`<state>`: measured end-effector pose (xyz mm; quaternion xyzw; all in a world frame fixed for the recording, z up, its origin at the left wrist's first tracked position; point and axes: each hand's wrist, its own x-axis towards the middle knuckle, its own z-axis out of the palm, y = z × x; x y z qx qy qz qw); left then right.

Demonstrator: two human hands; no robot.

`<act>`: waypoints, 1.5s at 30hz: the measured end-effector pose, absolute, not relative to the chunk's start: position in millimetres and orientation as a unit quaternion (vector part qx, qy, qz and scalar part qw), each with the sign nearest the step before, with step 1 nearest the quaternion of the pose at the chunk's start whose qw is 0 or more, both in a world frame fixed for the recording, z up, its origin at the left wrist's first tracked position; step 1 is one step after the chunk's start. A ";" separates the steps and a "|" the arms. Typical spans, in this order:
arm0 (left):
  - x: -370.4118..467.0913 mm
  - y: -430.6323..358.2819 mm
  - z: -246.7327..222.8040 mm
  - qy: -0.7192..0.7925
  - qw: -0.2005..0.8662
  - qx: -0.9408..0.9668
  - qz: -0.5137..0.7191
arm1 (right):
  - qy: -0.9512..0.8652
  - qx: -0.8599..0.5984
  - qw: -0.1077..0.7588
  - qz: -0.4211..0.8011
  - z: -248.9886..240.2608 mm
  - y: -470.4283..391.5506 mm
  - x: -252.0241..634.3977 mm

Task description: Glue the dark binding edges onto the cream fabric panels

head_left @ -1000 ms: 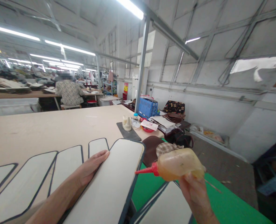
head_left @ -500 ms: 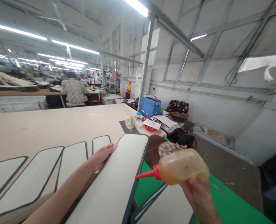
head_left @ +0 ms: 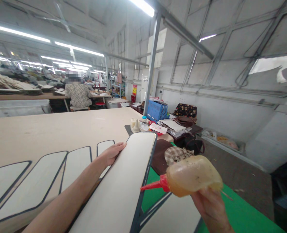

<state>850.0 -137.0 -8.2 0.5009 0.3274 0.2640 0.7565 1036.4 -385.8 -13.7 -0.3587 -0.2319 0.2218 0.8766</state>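
Observation:
My left hand (head_left: 114,152) grips the left edge of a long white panel (head_left: 119,181) with a dark blue border, its fingers closed on the rim and partly hidden. The panel is tilted up, its far end raised. Closed around a squeeze bottle (head_left: 194,174) of amber liquid is my right hand (head_left: 212,205). The bottle lies nearly sideways, and its red nozzle (head_left: 155,185) points left, with the tip at the panel's right border. Under the panel, on a green surface (head_left: 240,207), another white panel (head_left: 172,215) with a dark border shows in part.
Several dark-edged white panels (head_left: 32,184) lie along the left of the pale table (head_left: 61,126). A checkered cloth (head_left: 175,155) sits behind the bottle. Farther back stand a blue basket (head_left: 156,110) and papers (head_left: 174,126). A person (head_left: 78,94) sits at a far table.
The held panel's far end and my left hand have risen slightly. The bottle has shifted a little right and down, its nozzle tip lower along the panel's right border.

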 end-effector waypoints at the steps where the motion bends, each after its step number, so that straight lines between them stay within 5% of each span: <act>1: 851.2 -136.4 -7.2 0.327 0.757 0.501 0.263 | -0.234 -0.361 0.875 0.220 -14.1 -386.6 1036.3; 45: 845.9 -92.3 -3.5 0.397 0.733 0.448 0.322 | -0.263 -0.344 0.836 0.337 -32.7 -403.8 1027.3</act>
